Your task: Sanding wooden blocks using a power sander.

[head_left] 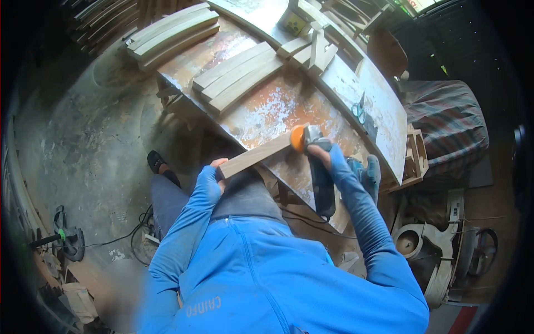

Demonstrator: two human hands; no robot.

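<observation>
My left hand (215, 175) is closed around the near end of a wooden board (256, 156), which slants from my lap out over the table's edge. My right hand (319, 153) is wrapped around a grinder (321, 186), its orange disc (297, 139) at the board's far end; I can't tell whether the two quite touch.

The table (272, 108) under the work is worn, brown-orange and blotched with white patches. A few cut boards (239, 75) lie side by side on it, and a stack of curved pieces (172, 36) sits at its far left corner. Along the right runs a paler top (384, 131) with scissors (360, 113) on it. Near my right forearm is a teal power tool (369, 173).

Around me, the concrete floor (83, 139) is stained and dusty, with a black cord (133, 242) across it at my left. To the right, a striped cloth (445, 119) drapes in folds, beyond a dusty machine (428, 239).
</observation>
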